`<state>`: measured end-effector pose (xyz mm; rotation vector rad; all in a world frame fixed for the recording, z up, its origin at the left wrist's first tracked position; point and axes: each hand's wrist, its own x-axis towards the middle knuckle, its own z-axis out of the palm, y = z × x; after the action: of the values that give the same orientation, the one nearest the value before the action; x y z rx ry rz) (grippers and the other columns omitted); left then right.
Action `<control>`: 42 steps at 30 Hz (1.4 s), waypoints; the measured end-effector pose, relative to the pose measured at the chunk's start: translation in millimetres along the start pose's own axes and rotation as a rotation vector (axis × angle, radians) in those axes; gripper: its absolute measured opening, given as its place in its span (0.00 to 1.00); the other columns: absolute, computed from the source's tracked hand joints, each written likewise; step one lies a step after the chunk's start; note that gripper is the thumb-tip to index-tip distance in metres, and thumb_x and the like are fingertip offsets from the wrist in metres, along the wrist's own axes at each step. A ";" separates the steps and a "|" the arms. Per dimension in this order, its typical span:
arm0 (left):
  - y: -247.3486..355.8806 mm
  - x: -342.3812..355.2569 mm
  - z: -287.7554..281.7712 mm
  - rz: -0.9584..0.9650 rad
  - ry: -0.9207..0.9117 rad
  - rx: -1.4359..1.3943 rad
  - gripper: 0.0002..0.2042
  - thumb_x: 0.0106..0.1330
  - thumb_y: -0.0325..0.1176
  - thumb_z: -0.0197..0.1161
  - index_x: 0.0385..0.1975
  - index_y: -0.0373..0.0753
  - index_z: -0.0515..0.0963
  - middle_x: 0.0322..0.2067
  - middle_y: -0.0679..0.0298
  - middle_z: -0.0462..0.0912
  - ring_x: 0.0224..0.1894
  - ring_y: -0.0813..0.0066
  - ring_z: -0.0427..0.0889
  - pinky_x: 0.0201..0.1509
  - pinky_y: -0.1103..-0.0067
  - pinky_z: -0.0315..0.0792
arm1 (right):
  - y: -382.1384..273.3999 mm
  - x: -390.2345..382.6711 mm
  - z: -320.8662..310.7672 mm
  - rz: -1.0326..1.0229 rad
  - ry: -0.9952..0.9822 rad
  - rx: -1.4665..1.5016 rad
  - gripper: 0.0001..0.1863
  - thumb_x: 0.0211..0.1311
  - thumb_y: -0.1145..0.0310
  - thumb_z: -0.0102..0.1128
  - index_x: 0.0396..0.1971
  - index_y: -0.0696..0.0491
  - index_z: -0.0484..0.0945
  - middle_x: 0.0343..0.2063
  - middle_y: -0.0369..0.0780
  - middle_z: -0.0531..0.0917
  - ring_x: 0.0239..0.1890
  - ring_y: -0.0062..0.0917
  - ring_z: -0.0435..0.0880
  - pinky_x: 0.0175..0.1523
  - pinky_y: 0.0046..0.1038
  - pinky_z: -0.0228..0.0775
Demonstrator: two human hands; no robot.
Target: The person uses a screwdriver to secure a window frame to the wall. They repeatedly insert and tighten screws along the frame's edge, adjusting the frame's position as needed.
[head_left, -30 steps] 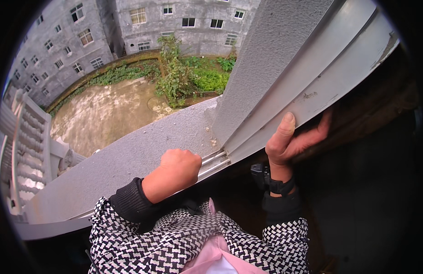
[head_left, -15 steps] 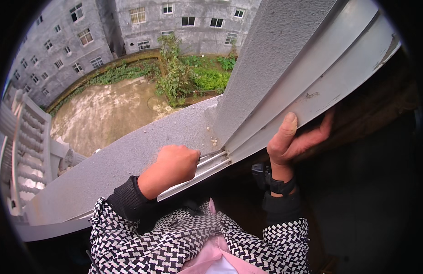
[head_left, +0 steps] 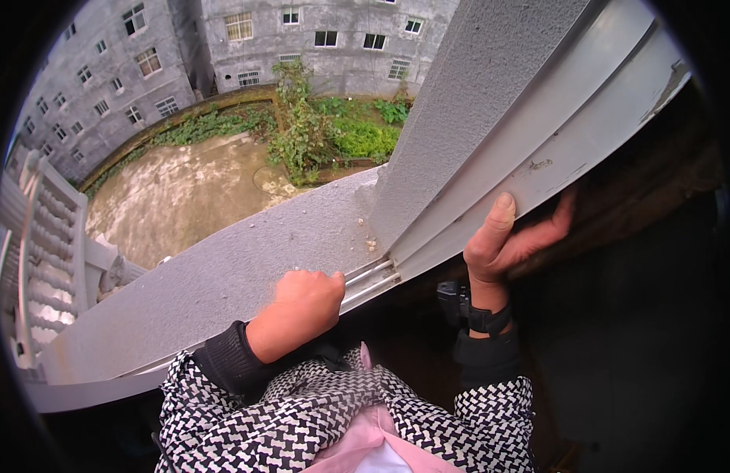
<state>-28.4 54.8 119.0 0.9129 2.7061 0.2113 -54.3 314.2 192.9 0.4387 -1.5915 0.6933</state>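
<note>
My left hand (head_left: pixel 300 309) is closed in a fist over the metal window track (head_left: pixel 371 277) along the bottom of the opening. Whatever it holds is hidden behind the fingers. Its knuckles are by the rails, a short way from the lower corner. With the thumb on the inner face and the fingers reaching round behind the edge, my right hand (head_left: pixel 510 236) grips the upright white window frame (head_left: pixel 530 167). A black band with a small dark device (head_left: pixel 453 301) sits at my right wrist.
A rough grey sill (head_left: pixel 223 272) runs outside the track, with crumbs of debris (head_left: pixel 370 243) near the corner. A white balustrade (head_left: pixel 53 260) stands at left. Far below lie a concrete yard (head_left: pixel 183 189), green plants (head_left: pixel 365 138) and a grey building (head_left: pixel 341 55).
My left fist has shifted slightly down and toward me along the track. The thin dark piece that showed beyond its fingers is now out of sight. My right hand keeps its grip.
</note>
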 end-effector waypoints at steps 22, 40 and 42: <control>28.8 2.0 17.7 0.018 0.060 -0.045 0.07 0.64 0.33 0.57 0.38 0.40 0.78 0.22 0.52 0.84 0.25 0.47 0.86 0.26 0.57 0.77 | 0.6 2.1 -4.1 -0.086 -0.022 -0.096 0.36 0.71 0.69 0.54 0.73 0.62 0.49 0.72 0.55 0.56 0.71 0.40 0.62 0.75 0.45 0.53; 32.1 5.9 8.3 -0.010 0.056 -0.010 0.08 0.64 0.33 0.58 0.40 0.39 0.77 0.22 0.51 0.85 0.25 0.48 0.86 0.27 0.57 0.77 | -1.9 5.0 -7.0 -0.046 -0.067 -0.042 0.35 0.71 0.68 0.54 0.72 0.63 0.51 0.72 0.55 0.58 0.70 0.41 0.62 0.75 0.45 0.53; 31.4 4.9 12.1 0.019 0.075 -0.022 0.08 0.64 0.33 0.58 0.40 0.39 0.76 0.22 0.51 0.84 0.25 0.47 0.86 0.27 0.57 0.77 | 1.0 3.0 -6.6 -0.051 0.029 -0.094 0.37 0.68 0.63 0.57 0.70 0.65 0.56 0.66 0.58 0.63 0.67 0.45 0.66 0.73 0.47 0.55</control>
<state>-10.6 83.2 113.5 0.9432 2.7591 0.2839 -50.4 319.7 195.9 0.3969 -1.5732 0.5818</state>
